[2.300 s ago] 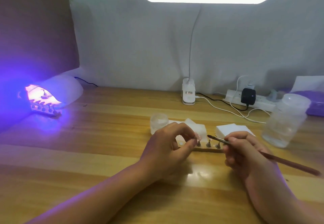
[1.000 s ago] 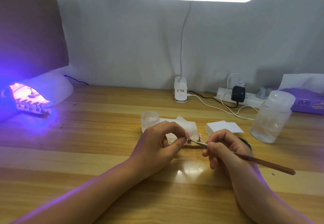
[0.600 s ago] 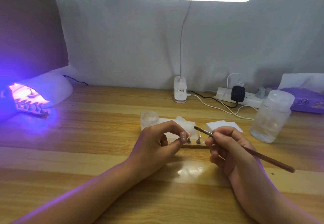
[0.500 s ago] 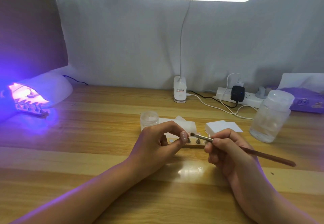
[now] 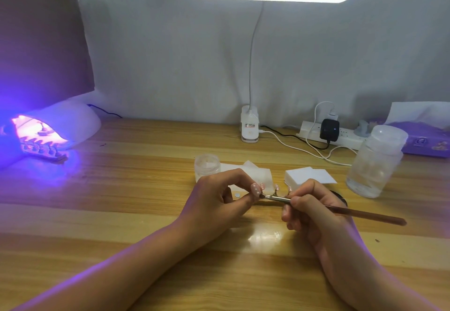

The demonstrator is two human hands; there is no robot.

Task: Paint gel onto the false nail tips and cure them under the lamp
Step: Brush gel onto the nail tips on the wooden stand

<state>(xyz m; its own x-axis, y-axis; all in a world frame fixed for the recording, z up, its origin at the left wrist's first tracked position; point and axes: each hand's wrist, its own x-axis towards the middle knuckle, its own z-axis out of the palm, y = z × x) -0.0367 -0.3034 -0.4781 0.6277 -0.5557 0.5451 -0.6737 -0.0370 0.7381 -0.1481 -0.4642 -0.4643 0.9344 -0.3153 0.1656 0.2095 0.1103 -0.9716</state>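
Note:
My left hand point(image 5: 219, 201) pinches a small stand with a pink false nail tip point(image 5: 261, 186) between thumb and forefinger, just above the desk. My right hand point(image 5: 309, 209) grips a thin brown brush point(image 5: 350, 212), its metal ferrule and bristle end touching the tip held by my left hand. Two more nail tips on stands point(image 5: 277, 187) rise from a dark holder strip between my hands, partly hidden. At far left the white curing lamp point(image 5: 63, 125) glows violet, with a strip of several nail tips point(image 5: 42, 150) lying in its mouth.
A small clear gel jar point(image 5: 207, 167) and white pads point(image 5: 309, 176) sit behind my hands. A frosted plastic bottle point(image 5: 376, 162) stands at right, with a power strip point(image 5: 333, 135), cables and a purple tissue box point(image 5: 428, 137) behind it. A clip desk lamp point(image 5: 249, 128) stands mid-back.
The brush lifted away from the nail tip about half a second ago and has come back down, so its bristle end touches the tip again. My left hand has kept its pinch.

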